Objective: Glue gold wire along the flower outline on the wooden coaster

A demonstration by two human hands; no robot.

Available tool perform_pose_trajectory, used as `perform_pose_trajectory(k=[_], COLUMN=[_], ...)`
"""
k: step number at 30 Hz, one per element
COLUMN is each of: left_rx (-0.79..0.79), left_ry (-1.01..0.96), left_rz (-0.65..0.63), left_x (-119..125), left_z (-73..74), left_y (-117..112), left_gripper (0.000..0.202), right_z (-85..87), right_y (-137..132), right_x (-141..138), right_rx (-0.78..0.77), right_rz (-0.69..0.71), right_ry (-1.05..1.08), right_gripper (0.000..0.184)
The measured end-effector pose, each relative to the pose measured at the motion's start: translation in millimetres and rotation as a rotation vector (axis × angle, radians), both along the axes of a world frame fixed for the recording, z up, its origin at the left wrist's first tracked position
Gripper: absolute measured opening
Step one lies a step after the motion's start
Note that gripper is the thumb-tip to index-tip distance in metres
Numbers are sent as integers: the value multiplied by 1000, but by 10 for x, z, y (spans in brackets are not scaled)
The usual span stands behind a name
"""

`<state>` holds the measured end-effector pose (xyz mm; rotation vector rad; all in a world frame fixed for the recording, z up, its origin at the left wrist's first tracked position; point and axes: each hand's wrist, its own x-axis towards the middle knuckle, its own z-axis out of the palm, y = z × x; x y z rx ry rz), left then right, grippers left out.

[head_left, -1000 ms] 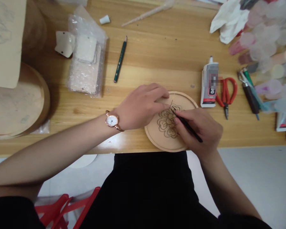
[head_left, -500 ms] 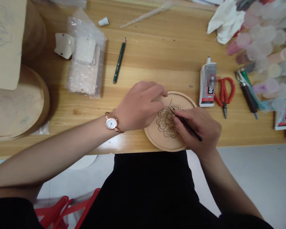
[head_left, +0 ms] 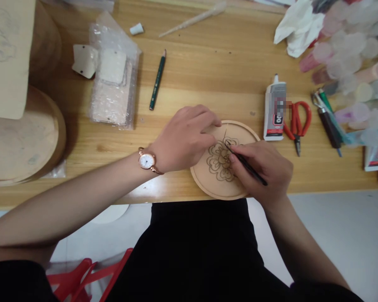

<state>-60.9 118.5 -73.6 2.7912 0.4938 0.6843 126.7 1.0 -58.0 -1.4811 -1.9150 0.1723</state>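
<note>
In the head view, the thumb of the left hand [head_left: 189, 140] has drawn back slightly toward 9 o'clock over the last 1 second, leaving a small gap beside the tool tip, while the right hand [head_left: 267, 170] has stayed at the same petal; this suggests fine, careful work now left mainly to the right hand. Its thumb and fingers pinch a slim black tool [head_left: 251, 170], probably tweezers, with the tip pointing to about 10 o'clock. The left fingers are loosely bent over the tray's 10 o'clock side; whether they grip anything cannot be told. The round wooden tray [head_left: 208, 187] lies at the near edge of the table [head_left: 189, 79], between the hands. It is pale and smooth, with a raised rim, and bears a dark-outlined flower design [head_left: 219, 163] of rounded, double-lined petals, partly covered at 4 o'clock by the right hand. A thin dark line [head_left: 225, 133], either drawn or a loose strand, runs above the design toward 12 o'clock. A glue tube [head_left: 274, 119] and red-handled pliers [head_left: 299, 121] lie at the tray's 2 o'clock, a green pencil [head_left: 158, 82] at 10 o'clock.
</note>
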Motion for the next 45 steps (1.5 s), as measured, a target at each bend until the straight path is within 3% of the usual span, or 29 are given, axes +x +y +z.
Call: perform_pose_trajectory(k=[34, 45], left_rx=[4, -20], left_ry=[12, -37], left_rz=[-10, 9], left_x=[24, 35], left_z=[-49, 9], left_y=[-19, -29], left_gripper=[26, 23], right_z=[-2, 6], right_y=[4, 9], right_x=[-5, -7], right_rx=[20, 10], right_rz=[-8, -5], right_ry=[-43, -36], right_gripper=[24, 24])
